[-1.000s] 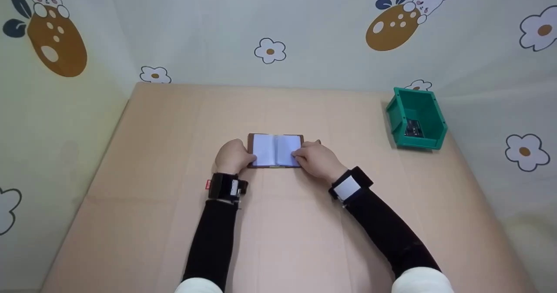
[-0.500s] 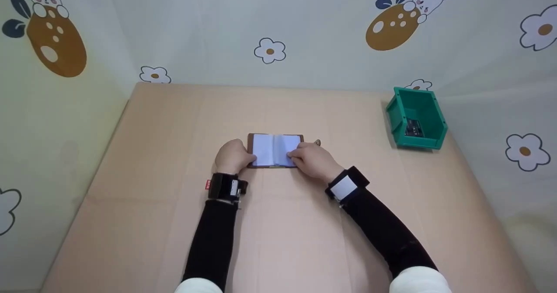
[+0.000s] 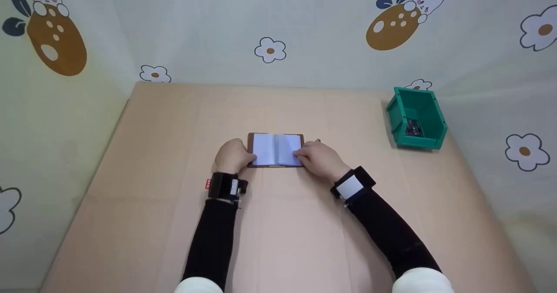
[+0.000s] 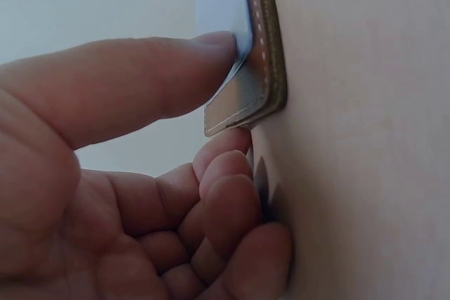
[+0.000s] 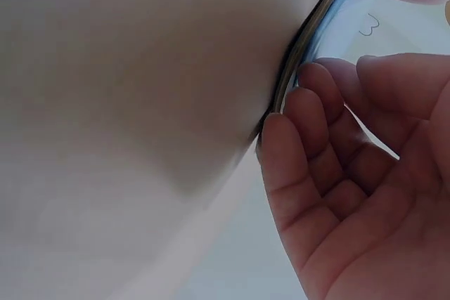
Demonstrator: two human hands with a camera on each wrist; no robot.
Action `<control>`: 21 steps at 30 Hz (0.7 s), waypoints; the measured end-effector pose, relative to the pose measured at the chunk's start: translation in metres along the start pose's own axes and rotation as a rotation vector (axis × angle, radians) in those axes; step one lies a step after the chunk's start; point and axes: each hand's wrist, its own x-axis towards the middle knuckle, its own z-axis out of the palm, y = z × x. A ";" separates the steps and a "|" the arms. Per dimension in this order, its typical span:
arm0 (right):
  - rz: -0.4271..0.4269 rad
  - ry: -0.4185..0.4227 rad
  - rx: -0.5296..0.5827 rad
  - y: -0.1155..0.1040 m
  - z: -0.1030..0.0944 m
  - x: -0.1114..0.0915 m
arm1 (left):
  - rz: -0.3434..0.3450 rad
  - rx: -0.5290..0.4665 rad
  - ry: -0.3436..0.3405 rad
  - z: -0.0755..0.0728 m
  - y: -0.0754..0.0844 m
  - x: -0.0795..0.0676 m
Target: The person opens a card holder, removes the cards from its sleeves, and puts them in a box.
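A small card holder with a brown stitched cover lies spread on the table, its pale plastic sleeves facing up. At its left edge, my left hand holds it down. In the left wrist view the thumb presses on the sleeve, and the other fingers curl by the cover's corner. My right hand pinches the right-hand sleeves near their outer edge. In the right wrist view its curled fingers sit along the cover's edge. A small dark tip shows just behind the right knuckles.
A green bin stands at the table's back right, with a dark printed card-like item inside. The tan table meets a pale patterned wall covering behind and at both sides.
My right hand shifted slightly left half a second ago, fingers over the right sleeves, then came back right to their outer edge. My left hand and the card holder stay in place.
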 end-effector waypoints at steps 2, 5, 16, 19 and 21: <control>0.006 0.015 0.005 0.002 -0.001 -0.002 | 0.000 -0.004 -0.003 0.000 0.000 0.000; 0.013 0.031 0.009 0.004 -0.002 -0.004 | -0.003 -0.004 -0.006 0.000 0.000 0.000; 0.024 0.019 0.023 0.006 -0.002 -0.002 | -0.014 0.011 -0.003 0.000 0.001 0.000; 0.061 0.054 0.053 0.009 -0.005 -0.003 | -0.013 0.010 -0.005 -0.001 0.002 -0.001; 0.108 0.082 0.069 0.011 -0.010 -0.004 | -0.005 0.012 -0.001 -0.002 0.002 -0.001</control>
